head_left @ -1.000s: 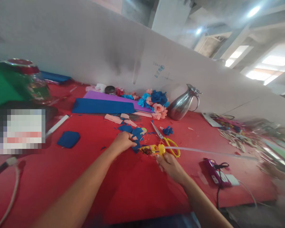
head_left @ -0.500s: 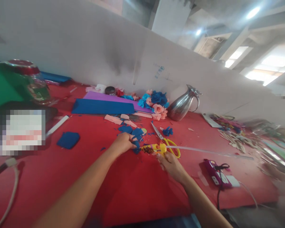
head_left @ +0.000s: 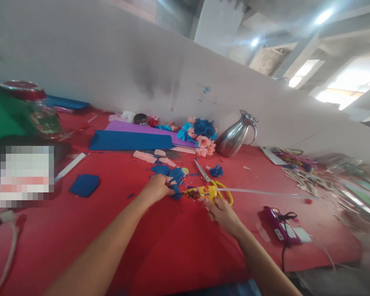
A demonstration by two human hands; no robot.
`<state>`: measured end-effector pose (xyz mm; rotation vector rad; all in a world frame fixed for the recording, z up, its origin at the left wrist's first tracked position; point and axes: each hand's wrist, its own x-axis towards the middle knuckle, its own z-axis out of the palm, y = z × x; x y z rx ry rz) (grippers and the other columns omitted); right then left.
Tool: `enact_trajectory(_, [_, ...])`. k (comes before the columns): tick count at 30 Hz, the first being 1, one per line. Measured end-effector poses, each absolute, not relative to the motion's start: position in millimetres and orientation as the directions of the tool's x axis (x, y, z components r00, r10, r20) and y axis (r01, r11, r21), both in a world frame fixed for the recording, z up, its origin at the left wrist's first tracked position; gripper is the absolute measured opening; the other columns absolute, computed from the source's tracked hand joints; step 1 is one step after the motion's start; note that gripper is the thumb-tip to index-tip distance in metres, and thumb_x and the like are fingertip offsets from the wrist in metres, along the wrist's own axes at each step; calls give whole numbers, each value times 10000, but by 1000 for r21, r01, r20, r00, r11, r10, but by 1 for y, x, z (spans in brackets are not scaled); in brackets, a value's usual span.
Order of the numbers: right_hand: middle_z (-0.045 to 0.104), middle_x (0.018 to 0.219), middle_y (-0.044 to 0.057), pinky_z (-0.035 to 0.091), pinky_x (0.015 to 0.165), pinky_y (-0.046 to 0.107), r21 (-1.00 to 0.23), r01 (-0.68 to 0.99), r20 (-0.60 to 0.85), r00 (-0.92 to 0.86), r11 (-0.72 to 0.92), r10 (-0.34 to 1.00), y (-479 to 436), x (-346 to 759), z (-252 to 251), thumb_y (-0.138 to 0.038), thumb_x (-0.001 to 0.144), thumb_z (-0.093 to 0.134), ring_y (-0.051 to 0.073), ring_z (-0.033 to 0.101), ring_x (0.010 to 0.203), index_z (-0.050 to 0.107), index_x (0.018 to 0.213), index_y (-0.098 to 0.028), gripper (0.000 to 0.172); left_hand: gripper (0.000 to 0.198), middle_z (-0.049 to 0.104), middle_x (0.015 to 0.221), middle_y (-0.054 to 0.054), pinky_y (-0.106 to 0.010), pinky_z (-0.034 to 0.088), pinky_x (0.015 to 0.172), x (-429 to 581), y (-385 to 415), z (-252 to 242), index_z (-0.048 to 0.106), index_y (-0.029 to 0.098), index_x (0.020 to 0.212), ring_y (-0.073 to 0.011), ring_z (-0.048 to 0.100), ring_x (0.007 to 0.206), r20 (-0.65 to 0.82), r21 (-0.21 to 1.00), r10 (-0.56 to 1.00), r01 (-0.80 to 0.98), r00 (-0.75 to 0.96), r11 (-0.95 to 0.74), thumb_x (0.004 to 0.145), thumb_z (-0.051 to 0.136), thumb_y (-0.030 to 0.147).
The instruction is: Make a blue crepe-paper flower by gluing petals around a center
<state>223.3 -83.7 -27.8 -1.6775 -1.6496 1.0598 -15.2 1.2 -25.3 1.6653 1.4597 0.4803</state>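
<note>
My right hand (head_left: 219,211) is wrapped round the handle of a yellow glue gun (head_left: 205,191). A long clear glue stick (head_left: 262,192) sticks out of its back end, toward the right. The gun's dark-stained nozzle points left at a piece of blue crepe paper (head_left: 175,192), which my left hand (head_left: 157,188) pinches between thumb and fingers. Whether the nozzle touches the paper I cannot tell. More blue paper petals (head_left: 177,174) lie just beyond my left fingers. Behind the gun are scissors (head_left: 203,170) with yellow handles, partly hidden, and a small blue paper flower (head_left: 216,170).
On the red table (head_left: 179,250) a steel jug (head_left: 234,135) stands by the wall, beside pink and blue paper flowers (head_left: 203,135). Blue paper sheets (head_left: 129,140) lie left of them. A purple power strip (head_left: 279,226) with cables is at right. A jar (head_left: 41,111) stands far left.
The whole view has shifted slightly, so things on the table appear a little further left. Both hands keep the same holds, with the gun's nozzle still at the blue paper.
</note>
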Motion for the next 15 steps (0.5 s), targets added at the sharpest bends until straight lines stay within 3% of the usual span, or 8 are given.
enact_trajectory(6, [586, 544, -5, 322, 384, 191, -955, 219, -201, 8, -198, 980, -69, 257, -14, -683, 742, 555, 72, 456, 368, 592, 758, -157, 528, 76, 613, 593, 35, -246, 383, 606, -15, 1, -22, 613, 188, 572, -182, 607, 673, -238, 792, 939, 609, 247, 41, 561, 682, 156])
enact_trajectory(10, [633, 591, 18, 391, 381, 179, -975, -17, -220, 188, -220, 957, -47, 292, -1, -603, 785, 574, 84, 508, 388, 594, 854, -169, 439, 87, 601, 579, 34, -251, 373, 613, -15, 1, -19, 591, 191, 539, -196, 612, 698, -230, 775, 945, 631, 232, 34, 565, 670, 165])
enact_trajectory(12, [618, 571, 26, 424, 391, 181, -979, 7, -192, 313, -204, 930, -31, 307, 2, -602, 822, 515, 95, 525, 409, 569, 801, -178, 428, 74, 613, 585, 28, -250, 373, 608, -16, 1, -20, 599, 189, 552, -200, 618, 700, -239, 764, 942, 644, 236, 33, 573, 669, 184])
enact_trajectory(15, [591, 537, 38, 465, 419, 206, -959, 199, -105, 410, -201, 906, -10, 325, 0, -624, 861, 408, 110, 536, 417, 519, 694, -186, 481, 64, 652, 614, 10, -247, 376, 601, -17, 4, -25, 624, 183, 596, -207, 628, 708, -240, 761, 945, 647, 223, 40, 564, 677, 198])
